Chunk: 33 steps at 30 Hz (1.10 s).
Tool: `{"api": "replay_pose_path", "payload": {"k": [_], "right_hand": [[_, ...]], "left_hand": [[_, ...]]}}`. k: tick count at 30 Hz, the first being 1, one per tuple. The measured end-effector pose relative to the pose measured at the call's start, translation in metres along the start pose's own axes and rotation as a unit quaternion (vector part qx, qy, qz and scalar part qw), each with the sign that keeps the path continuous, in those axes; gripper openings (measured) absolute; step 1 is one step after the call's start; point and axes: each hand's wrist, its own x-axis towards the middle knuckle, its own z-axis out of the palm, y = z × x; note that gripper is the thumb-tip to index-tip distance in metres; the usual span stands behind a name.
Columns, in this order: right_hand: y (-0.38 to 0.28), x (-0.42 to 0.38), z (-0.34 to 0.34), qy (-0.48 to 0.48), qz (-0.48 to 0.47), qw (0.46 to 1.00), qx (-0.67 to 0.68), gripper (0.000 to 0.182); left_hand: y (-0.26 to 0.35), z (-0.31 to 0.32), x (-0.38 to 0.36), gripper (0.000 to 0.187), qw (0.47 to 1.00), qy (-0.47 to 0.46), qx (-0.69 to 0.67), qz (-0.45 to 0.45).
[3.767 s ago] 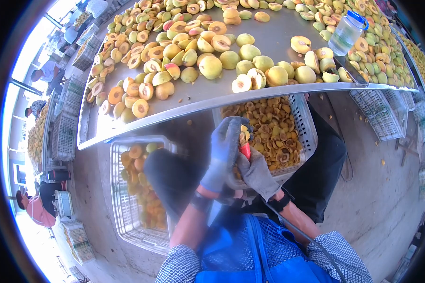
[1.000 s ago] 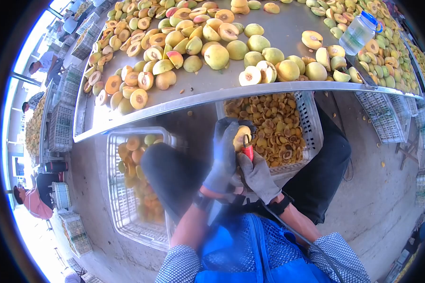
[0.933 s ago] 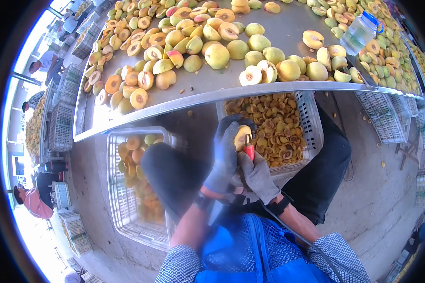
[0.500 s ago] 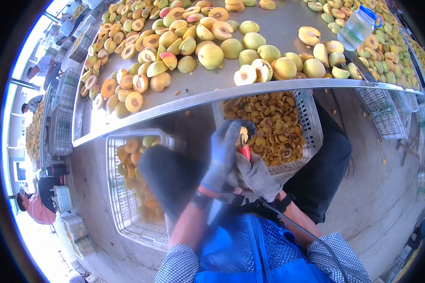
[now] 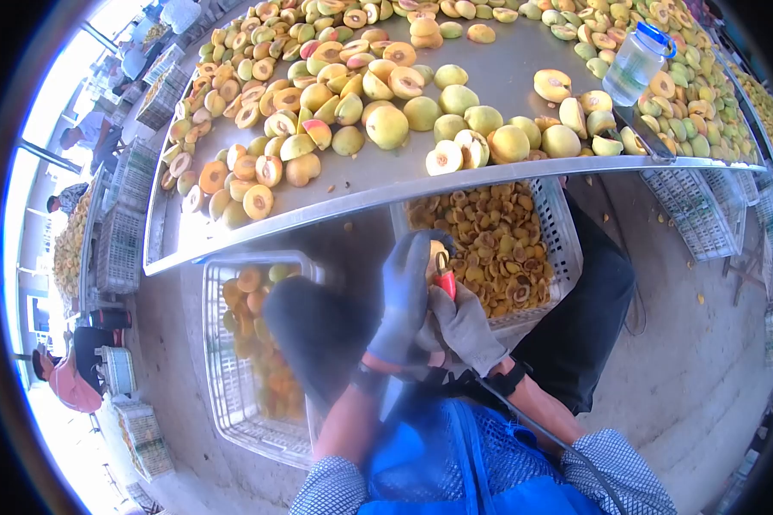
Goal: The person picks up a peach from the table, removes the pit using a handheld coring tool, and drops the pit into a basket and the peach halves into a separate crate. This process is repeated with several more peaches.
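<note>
My left hand [image 5: 405, 296], in a grey glove, is wrapped around a peach half [image 5: 436, 256] above my lap. My right hand [image 5: 465, 326], also gloved in grey, grips a small red-handled tool [image 5: 445, 283] whose tip is pressed into the peach. Both hands hover over the near edge of a white crate of peach pits [image 5: 562, 230] that stands between my knees. A second white crate [image 5: 222, 378] on the left holds pitted peach halves.
A steel table [image 5: 352, 180] in front carries many whole and halved peaches [image 5: 386, 125] and a clear water bottle with a blue cap [image 5: 629, 65]. Empty white crates [image 5: 694, 211] stand on the right. Other people sit by stacked crates at the far left [image 5: 58, 381].
My hands stayed close together on the peach and the tool, with the peach turned in my left hand's grip. The view shifted slightly.
</note>
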Motion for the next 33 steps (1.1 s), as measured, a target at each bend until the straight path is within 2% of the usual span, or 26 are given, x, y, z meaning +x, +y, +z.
{"api": "replay_pose_path", "payload": {"k": [1,5,7,11,13,14,16,17,19,20,22,25,26,27,28,32,33], "right_hand": [[-0.007,0.000,-0.001,-0.018,0.084,0.995,0.050,0.029],[-0.009,0.002,0.000,-0.010,0.080,0.997,0.015,0.029],[-0.007,-0.002,-0.001,-0.025,0.063,0.998,-0.014,0.029],[-0.014,-0.006,0.000,-0.065,0.087,0.993,0.040,0.031],[0.006,-0.002,0.002,-0.057,-0.103,0.992,-0.044,0.031],[0.001,-0.003,0.002,-0.056,-0.104,0.992,-0.043,0.031],[-0.018,-0.009,0.002,-0.107,0.115,0.981,0.117,0.033],[-0.024,-0.011,0.002,-0.113,0.115,0.980,0.117,0.033],[-0.034,-0.016,0.002,-0.130,0.151,0.952,0.231,0.035],[-0.037,-0.015,0.000,-0.129,0.149,0.952,0.233,0.035],[-0.040,-0.016,-0.004,-0.172,0.116,0.956,0.209,0.036],[-0.023,-0.017,0.002,-0.117,0.088,0.976,0.162,0.034],[-0.013,-0.015,0.003,-0.117,0.087,0.976,0.160,0.034],[-0.003,-0.013,0.003,-0.101,0.003,0.987,0.126,0.033],[0.004,-0.014,0.003,-0.084,-0.080,0.989,0.092,0.033],[-0.012,-0.024,-0.001,-0.092,-0.075,0.991,0.057,0.031],[-0.018,-0.028,-0.001,-0.118,0.003,0.984,0.131,0.031]], "left_hand": [[0.001,0.002,-0.002,0.027,0.999,0.014,0.004,0.030],[0.011,0.003,-0.003,0.025,0.998,-0.005,0.016,0.061],[0.010,0.002,-0.005,0.023,0.999,-0.016,0.004,0.037],[0.017,-0.001,-0.006,0.021,0.999,-0.029,-0.022,0.031],[0.018,-0.001,-0.004,0.020,0.998,-0.029,0.032,0.046],[0.018,-0.002,-0.003,0.020,0.998,-0.030,0.032,0.046],[0.021,-0.009,-0.003,0.017,0.997,-0.076,0.012,0.010],[0.023,-0.011,-0.003,0.017,0.997,-0.071,0.013,0.012],[0.025,-0.013,-0.002,0.016,0.994,-0.102,-0.004,0.030],[0.025,-0.011,-0.004,0.016,0.994,-0.104,-0.002,0.031],[0.024,-0.006,-0.010,0.017,0.994,-0.043,0.040,0.093],[0.023,-0.010,-0.014,0.025,0.991,-0.067,0.059,0.099],[0.027,-0.014,-0.016,0.029,0.994,-0.095,0.000,0.050],[0.032,-0.018,-0.017,0.034,0.991,-0.121,-0.059,0.001],[0.034,-0.021,-0.016,0.041,0.989,-0.142,-0.051,-0.009],[0.039,-0.021,-0.018,0.032,0.985,-0.171,-0.012,-0.001],[0.046,-0.012,-0.024,0.027,0.991,-0.133,0.025,0.017]]}}
